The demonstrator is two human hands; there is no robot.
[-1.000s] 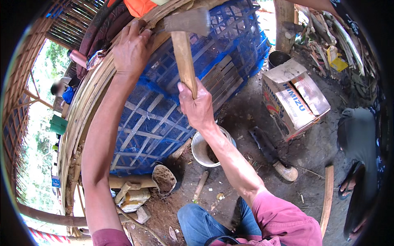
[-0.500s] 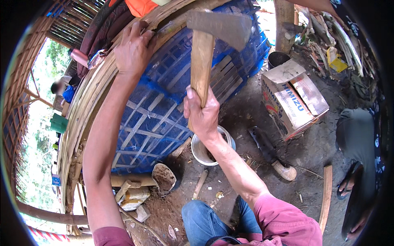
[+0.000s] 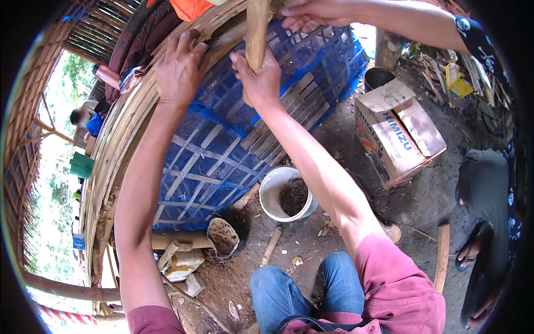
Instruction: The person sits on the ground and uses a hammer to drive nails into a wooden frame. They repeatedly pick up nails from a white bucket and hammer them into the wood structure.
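Note:
My right hand is closed around the wooden handle of a hatchet, raised near the top of the view. The hatchet's metal head lies beyond the upper edge. My left hand grips the split bamboo edge of a raised platform, fingers curled over it; what its fingertips touch is hidden. Below that edge, blue netting covers a bamboo lattice. To the right of the hatchet, another person's hand reaches in with fingers partly spread, close to the bamboo.
A white bucket with dark contents stands on the dirt floor, beside a smaller container of soil. Further right are an open cardboard box, a dark pot and a wood strip. Another person's sandalled foot is at far right.
My right hand has swung the hatchet up and away, taking its head out of view. The other person's hand has come in from the upper right. My left hand has stayed nearly still.

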